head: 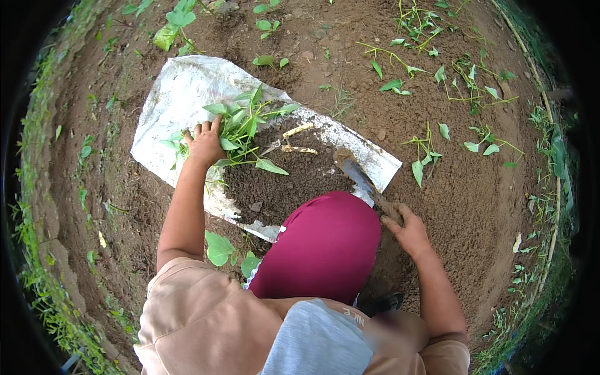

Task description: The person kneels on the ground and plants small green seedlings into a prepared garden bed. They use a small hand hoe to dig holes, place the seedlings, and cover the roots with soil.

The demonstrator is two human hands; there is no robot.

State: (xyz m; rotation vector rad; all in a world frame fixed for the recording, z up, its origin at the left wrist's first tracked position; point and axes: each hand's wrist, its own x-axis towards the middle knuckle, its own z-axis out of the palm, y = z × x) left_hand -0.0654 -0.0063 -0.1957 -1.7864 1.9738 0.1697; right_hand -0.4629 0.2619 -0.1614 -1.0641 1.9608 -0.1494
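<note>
My left hand (205, 143) lies palm down with its fingers spread, at the left edge of a bunch of leafy green cuttings (241, 129). The bunch rests on a flattened, dirty white sack (178, 93). My right hand (408, 229) grips the handle of a soil-caked hand trowel (358, 173), whose blade points up and left over the sack's right part. Between the bunch and the trowel, pruning shears (299, 149) with worn yellowish handles lie spread on a heap of dark soil (276, 187). Leaves cover part of the shears' blades.
My knee in maroon cloth (328, 239) covers the sack's lower right part. Several leafy cuttings (426, 157) lie spaced over the bare soil (468, 197) at the right. Small broad-leaved plants (267, 28) grow above the sack. A thin pole (557, 187) edges the plot's right side.
</note>
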